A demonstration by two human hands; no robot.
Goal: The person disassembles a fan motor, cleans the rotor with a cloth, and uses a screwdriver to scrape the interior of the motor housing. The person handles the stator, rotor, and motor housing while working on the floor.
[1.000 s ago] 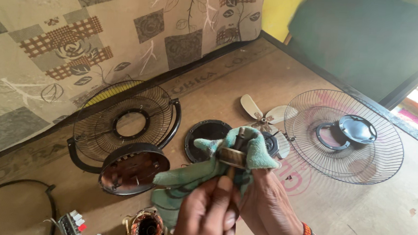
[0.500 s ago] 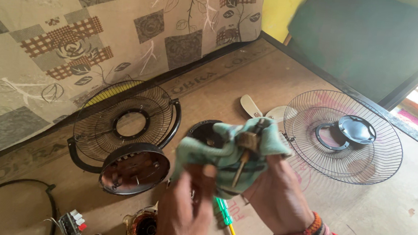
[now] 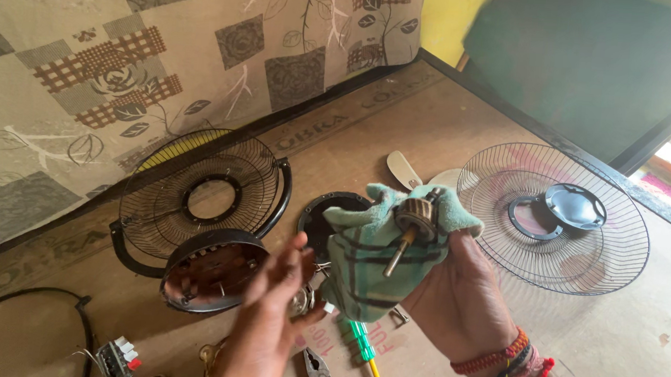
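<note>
the left hand (image 3: 269,316) has just let go of the green cloth (image 3: 366,252) and hangs open below and beside it, so the wiping has paused, while the right hand (image 3: 461,297) alone stays closed under the cloth, cradling the fan rotor (image 3: 414,215), its shaft pointing down toward the screwdriver (image 3: 362,344).

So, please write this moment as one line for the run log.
right hand: holds brown metal fan rotor with shaft in green checked cloth | left hand: open, off cloth | below: green-handled screwdriver
</note>
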